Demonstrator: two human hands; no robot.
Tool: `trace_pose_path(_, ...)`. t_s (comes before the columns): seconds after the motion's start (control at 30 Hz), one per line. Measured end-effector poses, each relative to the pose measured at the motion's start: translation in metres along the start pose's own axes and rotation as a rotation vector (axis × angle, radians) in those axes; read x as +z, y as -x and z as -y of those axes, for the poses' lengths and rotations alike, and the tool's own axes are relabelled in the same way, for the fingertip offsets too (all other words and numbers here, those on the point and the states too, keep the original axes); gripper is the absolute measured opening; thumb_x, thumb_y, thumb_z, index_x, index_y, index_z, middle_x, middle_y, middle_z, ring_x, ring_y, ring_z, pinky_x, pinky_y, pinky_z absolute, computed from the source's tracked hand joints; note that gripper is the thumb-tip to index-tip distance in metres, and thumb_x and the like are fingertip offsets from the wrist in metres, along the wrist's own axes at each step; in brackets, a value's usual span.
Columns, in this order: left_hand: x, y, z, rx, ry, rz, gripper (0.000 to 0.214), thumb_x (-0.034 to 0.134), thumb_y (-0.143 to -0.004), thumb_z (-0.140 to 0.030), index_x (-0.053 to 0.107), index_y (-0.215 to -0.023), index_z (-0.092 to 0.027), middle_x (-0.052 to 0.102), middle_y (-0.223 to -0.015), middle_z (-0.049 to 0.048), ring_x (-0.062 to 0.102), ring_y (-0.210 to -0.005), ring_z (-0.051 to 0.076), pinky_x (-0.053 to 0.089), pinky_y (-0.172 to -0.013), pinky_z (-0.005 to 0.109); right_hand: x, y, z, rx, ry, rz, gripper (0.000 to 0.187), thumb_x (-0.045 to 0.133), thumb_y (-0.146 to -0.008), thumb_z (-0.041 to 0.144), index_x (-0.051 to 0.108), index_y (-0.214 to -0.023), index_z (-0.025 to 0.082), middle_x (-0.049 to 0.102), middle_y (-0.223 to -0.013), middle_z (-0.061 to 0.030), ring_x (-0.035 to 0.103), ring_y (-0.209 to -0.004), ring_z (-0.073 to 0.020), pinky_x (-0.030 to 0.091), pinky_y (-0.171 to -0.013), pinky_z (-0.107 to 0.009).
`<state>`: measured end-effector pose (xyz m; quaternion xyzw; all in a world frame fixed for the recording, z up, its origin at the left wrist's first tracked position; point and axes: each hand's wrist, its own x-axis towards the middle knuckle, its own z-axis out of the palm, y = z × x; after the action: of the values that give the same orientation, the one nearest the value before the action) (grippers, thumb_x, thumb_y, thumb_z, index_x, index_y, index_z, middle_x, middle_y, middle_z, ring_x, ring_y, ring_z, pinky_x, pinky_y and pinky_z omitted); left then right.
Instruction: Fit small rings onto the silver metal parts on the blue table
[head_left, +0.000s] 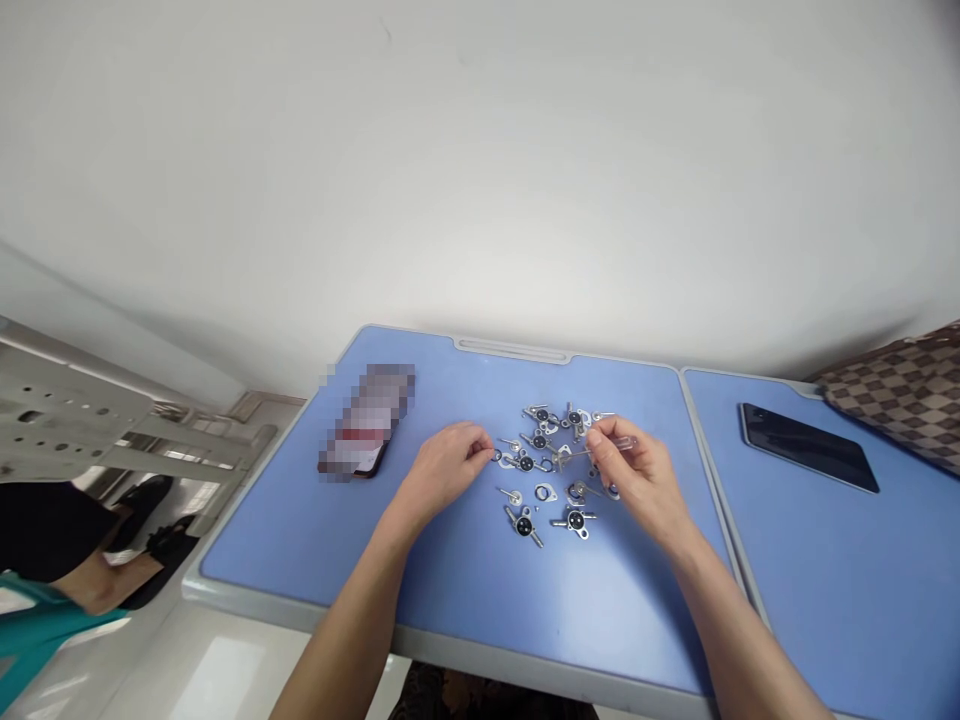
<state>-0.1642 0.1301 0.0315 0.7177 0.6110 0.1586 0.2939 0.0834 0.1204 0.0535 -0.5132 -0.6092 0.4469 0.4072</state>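
Note:
My left hand [452,462] is closed in a pinch over the desk, with a small dark ring [497,455] at its fingertips. In my right hand [637,475] is a small screwdriver [625,443] with a clear handle, its thin shaft pointing left over the metal parts. Between the hands lie several metal fittings with black round centres, one [526,463] close to the left fingertips. Nearer to me are two more fittings, one at the left [523,525] and one at the right [576,521]. A flat metal plate [551,493] lies by a dark ring.
A blue desk [300,540] with a grey rim stands against a white wall. A blurred-out phone [367,420] lies at the left. On the adjoining desk are a dark phone [808,447] and a checkered bag [907,395]. Another person's arm [112,580] shows at far left.

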Motion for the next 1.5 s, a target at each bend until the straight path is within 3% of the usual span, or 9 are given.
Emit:
trace_pose_path(0.47,0.006,-0.001,-0.009,-0.008,-0.034,-0.037,0.012,0.052,-0.082,-0.022,0.061,-0.074,-0.02,0.062,-0.077,0.0007,0.053,-0.069,0.016,0.034,-0.062,0.029,0.002,0.001,0.002,0.017,0.013,0.007,0.033,0.053,-0.091,0.05,0.053,-0.078,0.02,0.041,-0.06,0.0042,0.037,-0.052,-0.0101,0.03,-0.049,-0.025)
trace_pose_path(0.8,0.004,-0.003,-0.005,-0.016,0.028,-0.031,0.022,0.052,-0.085,-0.034,0.061,-0.072,-0.019,0.062,-0.074,0.0,0.051,-0.068,0.015,0.031,-0.061,0.028,0.005,0.002,0.0,0.034,-0.035,0.032,0.031,0.053,-0.092,0.05,0.053,-0.084,0.02,0.045,-0.067,0.0034,0.04,-0.055,-0.0097,0.032,-0.05,-0.023)
trace_pose_path(0.9,0.0,0.0,-0.004,-0.022,0.227,-0.089,0.027,0.054,-0.084,-0.039,0.06,-0.07,-0.017,0.054,-0.064,-0.0021,0.045,-0.062,0.012,0.03,-0.058,0.026,0.003,0.001,-0.002,0.032,-0.03,0.01,0.032,0.053,-0.091,0.051,0.054,-0.084,0.02,0.044,-0.064,0.0038,0.039,-0.053,-0.0098,0.031,-0.048,-0.023)
trace_pose_path(1.0,-0.005,0.003,-0.005,-0.042,0.66,-0.274,0.029,0.06,-0.082,-0.04,0.062,-0.1,-0.018,0.047,-0.063,-0.005,0.042,-0.059,0.01,0.033,-0.059,0.024,0.002,-0.001,-0.003,0.032,-0.032,-0.038,0.033,0.054,-0.09,0.052,0.055,-0.084,0.02,0.044,-0.06,0.0038,0.039,-0.052,-0.0106,0.034,-0.047,-0.023)
trace_pose_path(1.07,-0.008,0.005,-0.007,-0.075,0.981,-0.423,0.056,0.065,-0.079,-0.034,0.047,-0.13,-0.02,0.049,-0.068,-0.006,0.042,-0.059,0.008,0.037,-0.062,0.023,0.001,-0.002,-0.004,0.039,-0.031,-0.057,0.033,0.055,-0.09,0.053,0.055,-0.084,0.02,0.045,-0.059,0.0035,0.04,-0.051,-0.0109,0.034,-0.046,-0.023)
trace_pose_path(1.17,-0.011,0.006,-0.009,-0.173,1.335,-0.556,0.087,0.068,-0.074,-0.025,0.023,-0.148,-0.026,0.053,-0.077,-0.0054,0.045,-0.061,0.007,0.041,-0.065,0.021,0.001,-0.002,-0.005,0.041,-0.024,-0.058,0.035,0.054,-0.089,0.055,0.056,-0.084,0.02,0.045,-0.058,0.0031,0.041,-0.05,-0.0115,0.034,-0.044,-0.023)
trace_pose_path(1.27,-0.01,0.006,-0.008,-0.232,1.503,-0.605,0.095,0.068,-0.073,-0.02,0.015,-0.15,-0.03,0.055,-0.082,-0.0048,0.047,-0.06,0.006,0.043,-0.064,0.02,0.002,-0.001,-0.006,0.039,-0.018,-0.058,0.037,0.054,-0.089,0.057,0.056,-0.084,0.02,0.045,-0.056,0.003,0.042,-0.05,-0.0121,0.035,-0.044,-0.023)
trace_pose_path(1.5,-0.004,0.007,-0.007,-0.235,1.682,-0.635,0.094,0.065,-0.071,-0.009,0.018,-0.148,-0.033,0.056,-0.088,-0.0027,0.047,-0.059,0.005,0.045,-0.062,0.019,0.001,-0.001,-0.007,0.053,-0.007,-0.075,0.034,0.057,-0.088,0.055,0.057,-0.084,0.021,0.047,-0.057,0.0026,0.042,-0.048,-0.0112,0.034,-0.041,-0.022)
